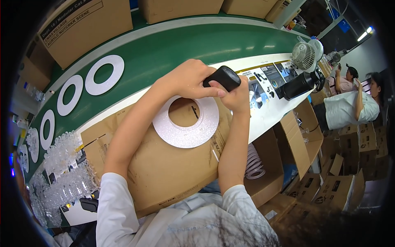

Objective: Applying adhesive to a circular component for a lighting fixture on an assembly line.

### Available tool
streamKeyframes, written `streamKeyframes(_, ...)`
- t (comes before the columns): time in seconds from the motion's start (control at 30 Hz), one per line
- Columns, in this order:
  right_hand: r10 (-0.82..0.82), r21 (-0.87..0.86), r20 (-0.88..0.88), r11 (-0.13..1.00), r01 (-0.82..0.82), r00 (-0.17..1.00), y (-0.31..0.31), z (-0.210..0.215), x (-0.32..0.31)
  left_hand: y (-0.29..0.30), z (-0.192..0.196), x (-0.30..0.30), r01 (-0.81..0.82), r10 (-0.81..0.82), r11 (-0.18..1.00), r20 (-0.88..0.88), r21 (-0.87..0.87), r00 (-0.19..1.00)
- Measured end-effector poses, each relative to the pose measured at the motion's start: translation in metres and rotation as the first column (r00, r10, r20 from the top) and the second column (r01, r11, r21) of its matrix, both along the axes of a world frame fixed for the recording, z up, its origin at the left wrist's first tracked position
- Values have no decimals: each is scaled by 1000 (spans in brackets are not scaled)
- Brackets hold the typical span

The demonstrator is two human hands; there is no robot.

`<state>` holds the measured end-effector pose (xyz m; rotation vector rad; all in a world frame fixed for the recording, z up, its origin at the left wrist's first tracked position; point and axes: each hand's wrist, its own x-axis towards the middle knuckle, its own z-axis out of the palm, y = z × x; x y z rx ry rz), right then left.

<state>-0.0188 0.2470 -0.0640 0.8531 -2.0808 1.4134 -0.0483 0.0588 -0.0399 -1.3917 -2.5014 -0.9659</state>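
Observation:
A white glittery flat ring (187, 140) lies on a brown cardboard sheet or box (164, 173) in front of me. Over the ring's far edge, both my hands close around a black tool with a thick rounded handle (226, 77); its working end is hidden. My left hand (190, 78) reaches across from the left, its thumb stretched along the handle. My right hand (238, 94) wraps the handle from the right. Through the ring's hole, the cardboard shows with a dark mark on it.
More white rings (118, 68) lie along the green belt (173, 49). Clear plastic pieces (68, 185) are heaped at left. To the right are a black cylinder (297, 85), a fan (303, 55) and an open carton (267, 181) beside stacked rings (254, 164). Two people are at far right.

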Motion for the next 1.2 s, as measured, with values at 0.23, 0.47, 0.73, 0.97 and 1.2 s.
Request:
streamKeyframes(0.23,0,66,39,998,-3,999,3,0,0,0,-4,-2,13,-14,1000,13,26,1000)
streamKeyframes(0.47,28,56,50,998,-31,998,1,1,-1,-1,-3,-2,2,-3,1000,18,9,1000)
streamKeyframes(0.73,41,-29,38,999,-40,998,-2,-4,-1,-3,11,6,-60,59,998,-49,-11,997)
streamKeyframes(0.97,14,-31,10,999,-13,1000,-11,-2,-1,-9,8,0,-63,59,996,-56,-69,997)
streamKeyframes(1.2,5,-2,-21,1000,-6,1000,-12,-4,-3,-9,4,-3,-10,10,1000,-21,-18,1000)
